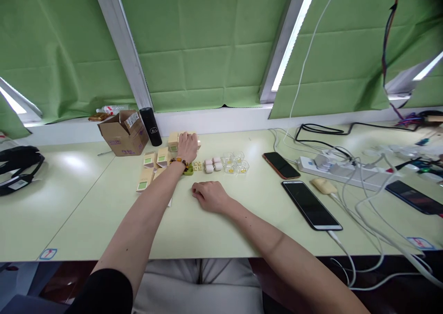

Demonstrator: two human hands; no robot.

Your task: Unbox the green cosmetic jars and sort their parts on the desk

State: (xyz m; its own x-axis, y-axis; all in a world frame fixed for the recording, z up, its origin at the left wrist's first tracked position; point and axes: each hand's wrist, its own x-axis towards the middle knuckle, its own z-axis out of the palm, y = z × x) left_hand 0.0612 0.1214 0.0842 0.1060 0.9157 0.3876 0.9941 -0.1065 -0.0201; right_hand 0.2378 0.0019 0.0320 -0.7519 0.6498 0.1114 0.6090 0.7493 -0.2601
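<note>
My left hand [188, 147], with a beaded bracelet [179, 160] at the wrist, is closed from above over a small cream box [172, 141] at the back of the table; its fingertips are hidden. In front of it stand more cream boxes [162, 157] with green windows, partly covered by my forearm. Beside the wrist lie a small green container [188, 170], tiny gold pieces [197, 166], several pale pink rounded blocks [209, 166] and clear cups [230, 167] with yellow bits inside. My right hand [210, 196] rests on the tabletop with curled fingers, apart from these things.
Left of the boxes stand an open cardboard carton [124, 136] and a black cylinder [151, 127]. A black strapped object [19, 168] lies far left. On the right are phones [311, 205], a white power strip [346, 173], a cream case [324, 185] and tangled cables.
</note>
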